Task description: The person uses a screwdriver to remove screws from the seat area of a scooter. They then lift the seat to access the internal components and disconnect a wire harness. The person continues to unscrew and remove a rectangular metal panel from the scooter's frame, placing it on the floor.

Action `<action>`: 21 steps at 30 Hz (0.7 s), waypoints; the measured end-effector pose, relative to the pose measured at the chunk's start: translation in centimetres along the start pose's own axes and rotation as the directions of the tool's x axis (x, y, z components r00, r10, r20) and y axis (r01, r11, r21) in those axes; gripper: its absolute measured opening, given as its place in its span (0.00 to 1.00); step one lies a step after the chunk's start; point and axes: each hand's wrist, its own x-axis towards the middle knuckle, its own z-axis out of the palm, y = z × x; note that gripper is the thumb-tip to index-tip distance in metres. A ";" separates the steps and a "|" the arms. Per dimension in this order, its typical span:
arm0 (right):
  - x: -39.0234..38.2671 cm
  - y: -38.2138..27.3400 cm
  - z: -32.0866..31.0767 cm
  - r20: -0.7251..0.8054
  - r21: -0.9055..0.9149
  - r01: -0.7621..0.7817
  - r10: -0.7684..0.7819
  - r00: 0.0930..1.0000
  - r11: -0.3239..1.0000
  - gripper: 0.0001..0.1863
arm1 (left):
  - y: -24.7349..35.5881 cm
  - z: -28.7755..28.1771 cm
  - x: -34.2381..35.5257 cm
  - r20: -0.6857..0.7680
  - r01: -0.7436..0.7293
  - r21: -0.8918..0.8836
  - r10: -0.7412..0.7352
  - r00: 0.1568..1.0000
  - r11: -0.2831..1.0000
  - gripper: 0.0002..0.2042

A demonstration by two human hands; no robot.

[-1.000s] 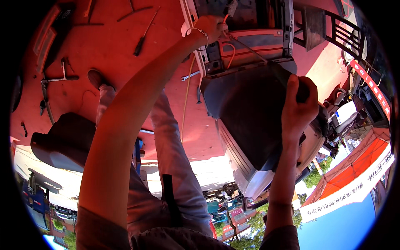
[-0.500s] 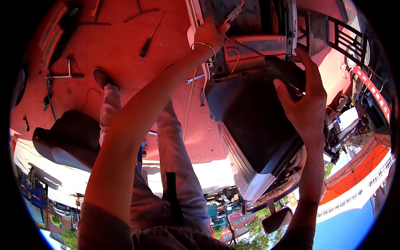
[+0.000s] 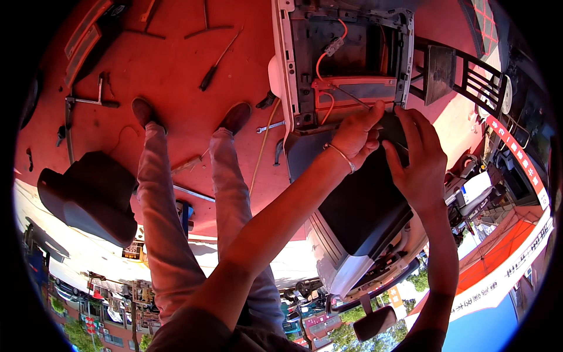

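Note:
My right hand [image 3: 417,167] has its fingers round the black body of a long-shafted tool [image 3: 390,126], over the dark padded seat [image 3: 352,208]. Beside it, my left hand [image 3: 360,135], with a metal bangle at the wrist, has curled fingers and a raised thumb at the tool; what they grip is partly hidden. The thin shaft reaches up-left toward the open compartment [image 3: 352,53] of a pale vehicle body, where an orange cable carries a clear connector [image 3: 334,47].
Red floor [image 3: 176,70] holds a screwdriver [image 3: 211,70], wrench [image 3: 270,127], T-handle tools [image 3: 101,94] and a black moulded part [image 3: 88,199] by my legs. A black rack [image 3: 481,76] stands right of the compartment. Parked vehicles and a red-and-white canopy [image 3: 487,258] are beyond.
My left hand has moved down and right from the compartment to beside my right hand at the tool. The compartment is now uncovered, and both my shoes show.

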 end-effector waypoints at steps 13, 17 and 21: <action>-0.5 0.9 -0.2 0.070 -0.029 -0.027 0.029 0.997 0.999 0.19 | 0.5 0.6 0.4 -0.144 0.157 0.022 -0.153 0.978 0.987 0.10; 0.4 1.1 -0.4 0.325 -0.061 -0.422 0.417 0.849 0.905 0.20 | 0.1 -1.5 1.0 0.127 0.112 -0.162 -0.092 0.988 0.980 0.15; 0.9 0.4 -0.2 0.022 -0.007 0.051 -0.051 0.998 0.999 0.18 | 0.8 -0.5 0.8 -0.017 0.094 -0.035 -0.094 0.995 0.995 0.14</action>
